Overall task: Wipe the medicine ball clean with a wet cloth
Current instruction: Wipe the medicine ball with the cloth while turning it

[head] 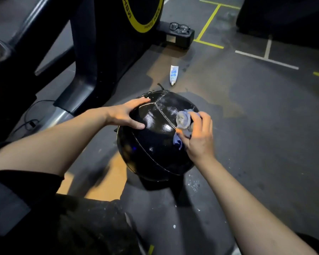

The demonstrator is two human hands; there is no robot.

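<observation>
- On the dark gym floor, near the middle of the view: one black medicine ball, glossy, with pale stitched seams that meet at a point on its upper face.
- Round item, no long axis; the seam junction faces up and slightly away from the person.
- Left hand: fingers straight and spread, laid flat over the ball's upper left side, thumb against the near face.
- Right hand: fingers curled round a bunched blue-grey cloth, pressing it on the ball's upper right side, beside a seam.
- Beyond the ball: a small white tube lying on the floor, cap end toward the ball, apart from it.
- Left and behind: the black base of a machine with a yellow ring marking.
- Further back: a pair of glasses on a black block.
- Yellow and white floor lines to the right.
</observation>
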